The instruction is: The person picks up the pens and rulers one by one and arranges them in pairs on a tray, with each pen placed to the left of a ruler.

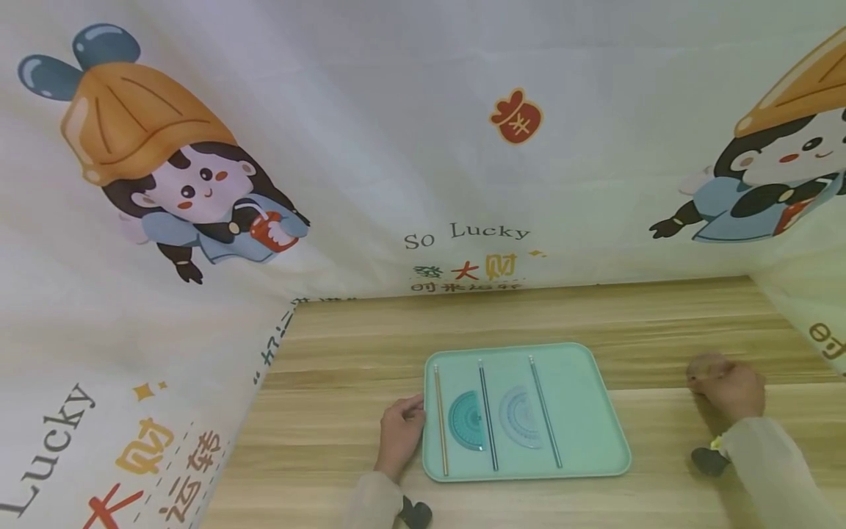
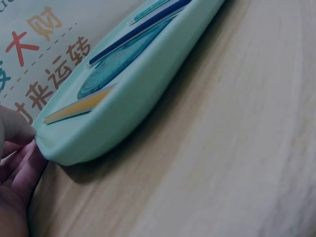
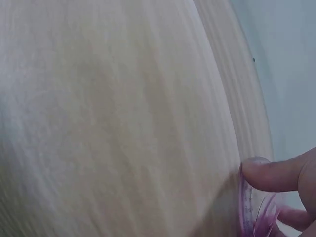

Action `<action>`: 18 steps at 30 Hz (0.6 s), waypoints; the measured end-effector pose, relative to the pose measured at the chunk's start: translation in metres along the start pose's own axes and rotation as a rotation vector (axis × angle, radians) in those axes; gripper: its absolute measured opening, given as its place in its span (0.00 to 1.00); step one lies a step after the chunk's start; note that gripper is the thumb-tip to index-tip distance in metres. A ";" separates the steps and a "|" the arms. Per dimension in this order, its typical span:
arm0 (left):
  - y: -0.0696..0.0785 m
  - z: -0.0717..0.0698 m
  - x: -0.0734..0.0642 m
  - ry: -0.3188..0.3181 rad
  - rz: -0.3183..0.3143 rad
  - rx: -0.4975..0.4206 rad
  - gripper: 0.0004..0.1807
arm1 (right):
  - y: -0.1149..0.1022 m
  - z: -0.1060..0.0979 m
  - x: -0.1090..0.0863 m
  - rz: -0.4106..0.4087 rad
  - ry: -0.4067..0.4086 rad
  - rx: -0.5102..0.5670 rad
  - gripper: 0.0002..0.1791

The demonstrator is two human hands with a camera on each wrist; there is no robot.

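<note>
A mint-green tray (image 1: 595, 411) lies on the wooden table. My left hand (image 1: 401, 433) holds its left edge; in the left wrist view the thumb (image 2: 19, 129) is at the rim with the fingers curled beside it. In the tray lie a gold pencil (image 1: 441, 422), a teal protractor (image 1: 468, 421), a dark blue pencil (image 1: 488, 419), a clear pale protractor (image 1: 518, 417) and a teal-grey pencil (image 1: 545, 415). Right of the tray, my right hand (image 1: 730, 388) pinches a clear pinkish protractor (image 3: 246, 202) between thumb and fingers, above the table.
Light wood table (image 1: 330, 382) surrounds the tray. Printed white cloth (image 1: 370, 147) stands behind the table and along both sides. A dark strap piece (image 1: 710, 461) hangs at the right wrist, another (image 1: 416, 512) at the left.
</note>
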State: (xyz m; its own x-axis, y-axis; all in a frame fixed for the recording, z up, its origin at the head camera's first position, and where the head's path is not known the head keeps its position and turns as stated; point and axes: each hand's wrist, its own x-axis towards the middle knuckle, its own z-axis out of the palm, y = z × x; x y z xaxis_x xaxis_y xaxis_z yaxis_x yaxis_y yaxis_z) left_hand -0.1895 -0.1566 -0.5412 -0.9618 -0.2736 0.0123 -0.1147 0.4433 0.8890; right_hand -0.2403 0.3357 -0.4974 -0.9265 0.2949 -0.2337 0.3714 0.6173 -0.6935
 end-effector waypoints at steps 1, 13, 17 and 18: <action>0.000 0.000 0.000 -0.006 -0.005 0.000 0.16 | 0.000 0.001 0.000 -0.007 0.015 0.012 0.43; 0.002 -0.004 -0.003 -0.016 -0.045 -0.010 0.16 | -0.009 0.007 -0.005 0.000 0.117 0.123 0.27; 0.002 -0.003 -0.003 -0.022 -0.040 -0.007 0.16 | -0.011 0.005 -0.006 0.021 0.025 0.219 0.29; 0.002 -0.003 -0.002 -0.023 -0.039 -0.006 0.16 | -0.011 0.005 -0.006 0.023 -0.006 0.233 0.30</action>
State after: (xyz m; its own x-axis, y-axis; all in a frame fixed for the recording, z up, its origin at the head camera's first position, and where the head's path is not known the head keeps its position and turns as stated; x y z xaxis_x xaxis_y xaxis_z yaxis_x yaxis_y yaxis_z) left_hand -0.1868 -0.1574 -0.5380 -0.9620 -0.2712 -0.0327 -0.1509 0.4276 0.8913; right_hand -0.2390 0.3239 -0.4919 -0.9186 0.3023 -0.2544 0.3688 0.4251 -0.8266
